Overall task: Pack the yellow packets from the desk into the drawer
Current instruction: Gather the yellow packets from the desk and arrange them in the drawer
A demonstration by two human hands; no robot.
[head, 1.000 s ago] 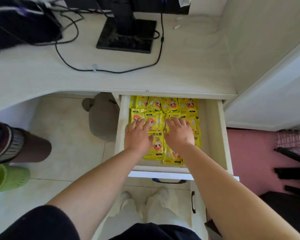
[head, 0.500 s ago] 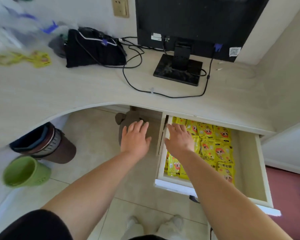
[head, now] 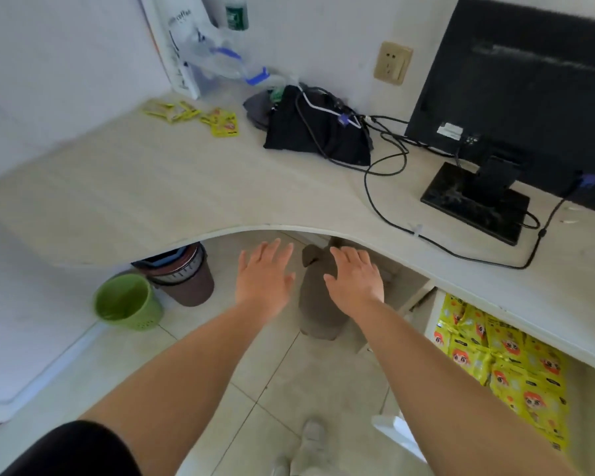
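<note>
Several yellow packets [head: 220, 123] lie at the far left corner of the pale desk [head: 145, 187], with thinner yellow packets [head: 170, 111] beside them. The open drawer [head: 397, 432] at the lower right holds many yellow packets [head: 505, 365] with a cartoon face on them. My left hand [head: 263, 278] and my right hand [head: 354, 280] are both empty with fingers spread, side by side in the air below the desk's curved front edge, left of the drawer.
A black bag [head: 318, 132] with cables, a monitor [head: 516, 73] on its black stand [head: 476, 202] and a long black cable [head: 385, 214] occupy the desk's back and right. Under the desk stand a green bin [head: 128, 302], a brown bin [head: 186, 274] and a grey object [head: 318, 304].
Both hands have left the drawer's packets and moved left and up, empty. The view has swung left, bringing the desk's far corner packets into sight.
</note>
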